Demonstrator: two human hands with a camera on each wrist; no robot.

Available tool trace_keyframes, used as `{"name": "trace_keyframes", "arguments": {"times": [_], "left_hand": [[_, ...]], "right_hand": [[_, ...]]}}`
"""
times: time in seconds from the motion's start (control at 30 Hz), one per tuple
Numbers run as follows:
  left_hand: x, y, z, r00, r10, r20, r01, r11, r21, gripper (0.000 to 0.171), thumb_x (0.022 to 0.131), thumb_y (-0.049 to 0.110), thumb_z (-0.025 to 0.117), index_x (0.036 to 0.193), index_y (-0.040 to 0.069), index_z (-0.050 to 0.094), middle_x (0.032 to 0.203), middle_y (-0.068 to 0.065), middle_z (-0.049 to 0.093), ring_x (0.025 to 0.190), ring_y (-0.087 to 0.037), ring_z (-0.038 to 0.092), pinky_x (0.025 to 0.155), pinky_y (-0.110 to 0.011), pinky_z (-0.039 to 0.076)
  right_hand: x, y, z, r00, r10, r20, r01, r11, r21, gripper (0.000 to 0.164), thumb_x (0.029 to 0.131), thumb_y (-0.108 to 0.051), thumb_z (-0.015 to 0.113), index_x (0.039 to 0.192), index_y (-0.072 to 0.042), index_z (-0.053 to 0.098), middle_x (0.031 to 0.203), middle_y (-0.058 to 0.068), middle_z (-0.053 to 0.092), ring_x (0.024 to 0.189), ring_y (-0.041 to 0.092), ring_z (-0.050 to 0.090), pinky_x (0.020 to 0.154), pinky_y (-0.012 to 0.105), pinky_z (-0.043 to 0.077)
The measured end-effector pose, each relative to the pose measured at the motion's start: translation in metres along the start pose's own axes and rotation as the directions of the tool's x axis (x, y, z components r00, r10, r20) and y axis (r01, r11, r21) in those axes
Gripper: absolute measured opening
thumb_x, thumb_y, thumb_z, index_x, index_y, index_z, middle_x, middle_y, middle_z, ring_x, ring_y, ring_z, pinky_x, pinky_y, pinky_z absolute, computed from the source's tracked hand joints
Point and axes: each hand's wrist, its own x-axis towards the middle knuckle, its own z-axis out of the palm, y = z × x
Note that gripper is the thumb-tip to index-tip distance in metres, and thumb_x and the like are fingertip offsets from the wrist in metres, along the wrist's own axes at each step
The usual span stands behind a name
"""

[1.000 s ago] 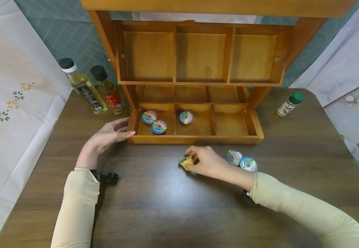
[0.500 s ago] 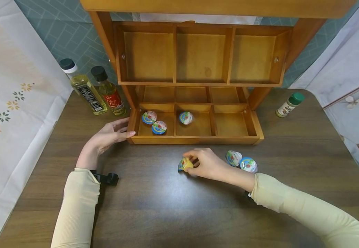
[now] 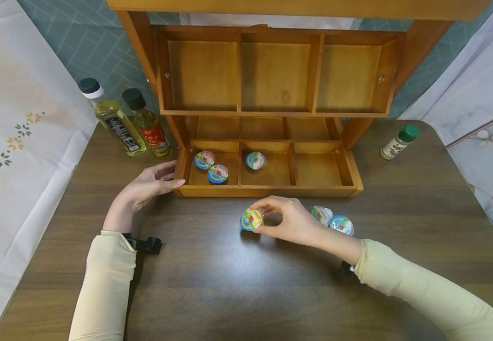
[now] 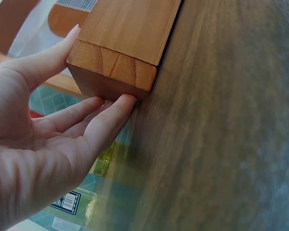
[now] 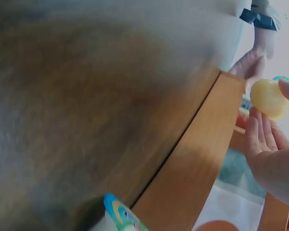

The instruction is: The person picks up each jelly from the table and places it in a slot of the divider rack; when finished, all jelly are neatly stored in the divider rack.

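My right hand (image 3: 291, 221) pinches a small yellow jelly cup (image 3: 252, 219) between thumb and fingers, its printed foil lid facing up. It is just in front of the wooden shelf (image 3: 267, 191); the right wrist view shows the cup's yellow body (image 5: 269, 98) from the side. My left hand (image 3: 146, 185) holds the shelf's lower left front corner, thumb on the upper edge and fingers against the side (image 4: 112, 72). Two jelly cups (image 3: 218, 174) lie in the lower left compartment, and one jelly cup (image 3: 255, 161) in the lower middle one.
Two more jelly cups (image 3: 341, 225) lie on the table (image 3: 229, 293), partly behind my right wrist. Two oil bottles (image 3: 147, 124) stand left of the shelf, and a green-capped seasoning jar (image 3: 399, 142) stands right. The divided upper tray (image 3: 276, 113) overhangs the lower compartments.
The yellow jelly cup turns from tipped on its side to lid up in my right hand, and rises slightly toward the shelf. My left hand keeps its place.
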Motion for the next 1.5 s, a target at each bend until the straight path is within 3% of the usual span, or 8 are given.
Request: {"name": "trace_keyframes", "arguments": {"times": [0.17,0.47,0.6,0.77,0.93,1.2,1.37,1.5], "left_hand": [[0.0,0.0,0.0,1.0,0.002,-0.007,-0.002,1.0,0.005,0.081,0.089,0.023,0.065,0.15,0.008,0.015,0.152,-0.015,0.022,0.139,-0.028,0.022,0.1,-0.038,0.034],[0.0,0.0,0.0,1.0,0.005,-0.006,-0.005,1.0,0.016,0.081,0.089,0.024,0.065,0.15,0.008,0.015,0.152,-0.015,0.022,0.139,-0.028,0.022,0.097,-0.034,0.036],[0.001,-0.002,0.0,1.0,0.006,-0.009,-0.006,1.0,0.012,0.081,0.088,0.024,0.066,0.15,0.008,0.015,0.152,-0.015,0.022,0.139,-0.028,0.023,0.098,-0.036,0.036],[0.002,-0.002,0.0,1.0,0.005,-0.013,-0.005,1.0,0.007,0.083,0.087,0.026,0.067,0.15,0.008,0.016,0.152,-0.015,0.022,0.139,-0.028,0.024,0.102,-0.042,0.033],[0.0,-0.001,-0.001,1.0,0.008,-0.012,-0.008,1.0,0.004,0.081,0.088,0.024,0.066,0.15,0.007,0.016,0.153,-0.016,0.02,0.139,-0.029,0.022,0.104,-0.047,0.03],[-0.001,0.001,-0.002,1.0,0.01,-0.002,-0.01,1.0,-0.012,0.082,0.088,0.022,0.066,0.15,0.006,0.014,0.152,-0.017,0.022,0.139,-0.028,0.023,0.103,-0.045,0.031],[0.0,0.0,-0.002,1.0,0.015,-0.007,-0.015,1.0,-0.013,0.081,0.088,0.022,0.066,0.15,0.007,0.015,0.152,-0.017,0.023,0.139,-0.028,0.024,0.103,-0.045,0.031],[0.0,0.0,-0.002,1.0,0.017,-0.007,-0.017,1.0,-0.003,0.082,0.088,0.023,0.066,0.15,0.007,0.015,0.152,-0.015,0.023,0.138,-0.028,0.024,0.103,-0.045,0.031]], "right_hand": [[0.002,-0.001,-0.011,0.996,-0.057,-0.064,0.057,0.998,0.0,0.042,0.074,-0.014,0.08,0.112,-0.012,0.064,0.105,-0.001,0.066,0.092,0.012,0.062,0.082,0.029,0.051],[0.009,0.002,-0.031,0.99,-0.051,-0.129,0.049,0.999,-0.018,0.039,0.074,-0.013,0.079,0.11,-0.012,0.065,0.103,-0.002,0.066,0.088,0.01,0.063,0.08,0.025,0.051],[0.013,0.003,-0.04,0.983,0.008,-0.181,-0.014,0.999,-0.03,0.036,0.075,-0.014,0.079,0.108,-0.012,0.066,0.1,0.0,0.067,0.086,0.011,0.065,0.078,0.024,0.051],[0.019,0.004,-0.049,0.958,0.129,-0.256,-0.149,0.987,-0.059,0.03,0.075,-0.023,0.079,0.102,-0.013,0.068,0.095,0.001,0.069,0.081,0.013,0.067,0.071,0.024,0.053],[0.029,0.011,-0.054,0.943,0.17,-0.284,-0.202,0.976,-0.087,0.028,0.075,-0.025,0.079,0.098,-0.012,0.068,0.097,0.004,0.07,0.08,0.015,0.068,0.068,0.026,0.054],[0.051,0.021,-0.056,0.935,0.26,-0.241,-0.3,0.942,-0.148,0.031,0.077,-0.026,0.076,0.102,-0.01,0.068,0.102,0.009,0.068,0.089,0.021,0.068,0.075,0.032,0.053],[0.058,0.026,-0.058,0.946,0.279,-0.165,-0.314,0.916,-0.252,0.032,0.078,-0.022,0.076,0.104,-0.005,0.067,0.099,0.014,0.069,0.091,0.026,0.067,0.077,0.037,0.053],[0.064,0.031,-0.059,0.958,0.274,-0.082,-0.286,0.915,-0.284,0.032,0.077,-0.016,0.076,0.104,-0.001,0.066,0.098,0.016,0.068,0.091,0.028,0.067,0.078,0.036,0.052]]}}
